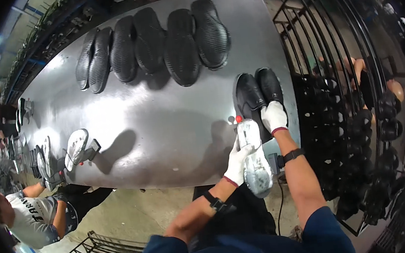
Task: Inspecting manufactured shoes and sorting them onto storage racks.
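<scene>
My left hand (238, 161), in a white glove, is closed on the side of a silver, foot-shaped metal shoe last (257, 171), the thumb lying across its top. The last reaches out over the table's near edge, and a small red knob (239, 119) shows at its far end. Farther right, my white-gloved right hand (274, 116) grips the heel end of a black slip-on shoe (269, 84); some of its fingers are hidden in the opening. Touching that shoe on its left stands a second black slip-on shoe (249, 92), toe pointing away.
Several black ridged soles (182, 49) lie in a row along the far side of the metal table (178, 129). Another silver last (76, 148) stands at the left, near a seated co-worker (39, 213). A black metal rack (311, 31) holding shoes borders the table's right side.
</scene>
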Demonstrator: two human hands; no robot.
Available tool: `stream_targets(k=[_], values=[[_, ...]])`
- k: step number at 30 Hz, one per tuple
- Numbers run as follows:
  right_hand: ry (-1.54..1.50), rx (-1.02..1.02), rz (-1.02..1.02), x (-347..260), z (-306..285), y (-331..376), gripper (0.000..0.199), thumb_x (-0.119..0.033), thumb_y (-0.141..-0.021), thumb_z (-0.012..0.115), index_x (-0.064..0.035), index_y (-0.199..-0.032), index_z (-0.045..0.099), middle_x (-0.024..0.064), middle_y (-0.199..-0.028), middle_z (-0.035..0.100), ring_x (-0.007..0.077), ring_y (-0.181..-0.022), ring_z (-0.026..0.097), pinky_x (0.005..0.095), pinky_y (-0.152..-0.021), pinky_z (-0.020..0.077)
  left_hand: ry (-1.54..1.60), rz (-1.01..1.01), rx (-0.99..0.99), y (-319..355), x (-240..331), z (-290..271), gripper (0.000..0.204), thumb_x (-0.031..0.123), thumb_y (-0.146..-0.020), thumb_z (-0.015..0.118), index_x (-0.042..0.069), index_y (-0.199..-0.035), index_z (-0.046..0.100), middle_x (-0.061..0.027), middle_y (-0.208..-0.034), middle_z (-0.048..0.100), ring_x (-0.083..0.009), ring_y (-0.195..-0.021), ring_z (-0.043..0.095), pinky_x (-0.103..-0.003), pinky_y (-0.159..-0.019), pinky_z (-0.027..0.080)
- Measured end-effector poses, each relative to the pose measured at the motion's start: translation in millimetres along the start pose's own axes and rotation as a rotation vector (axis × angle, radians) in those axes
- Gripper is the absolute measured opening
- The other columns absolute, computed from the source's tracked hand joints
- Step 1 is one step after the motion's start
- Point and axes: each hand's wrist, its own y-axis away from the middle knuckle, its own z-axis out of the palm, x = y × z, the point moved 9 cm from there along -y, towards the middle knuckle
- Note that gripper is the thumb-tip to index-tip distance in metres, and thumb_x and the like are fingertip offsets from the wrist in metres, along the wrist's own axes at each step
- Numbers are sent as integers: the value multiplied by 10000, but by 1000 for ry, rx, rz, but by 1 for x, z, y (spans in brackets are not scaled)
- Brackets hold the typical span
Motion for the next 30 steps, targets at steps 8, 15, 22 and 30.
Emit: stream_targets(k=[8,15,22,30], values=[[-4,-60,-52,1,24,-16,419,-273,-982,546,110,-1135,624,373,-1124,671,501,-999,702,560,-901,567,363,574,440,46,235,-105,666,596,-934,631,90,-1352,514,-128,-1314,574,-350,-1204,585,-533,-1028,515],[-51,-99,52,-11,32,-11,493,-412,-989,627,68,-917,708,336,-919,717,485,-912,721,549,-856,574,202,1054,574,135,439,-297,646,621,-983,551,102,-1369,566,-120,-1242,642,-316,-1119,646,-505,-968,566],[-218,-73,12,1,24,-13,385,-296,-937,641,63,-816,714,325,-869,698,477,-881,709,549,-830,572,80,678,588,165,387,-357,646,605,-997,531,82,-1375,561,-135,-1240,646,-303,-1108,650,-491,-962,565],[-565,191,360,195,-49,-176,420,-334,-950,670,79,-1014,705,372,-995,684,521,-1023,669,523,-865,531,-68,580,713,79,338,-295,646,587,-1012,509,59,-1383,556,-152,-1238,652,-288,-1095,655,-474,-955,564]])
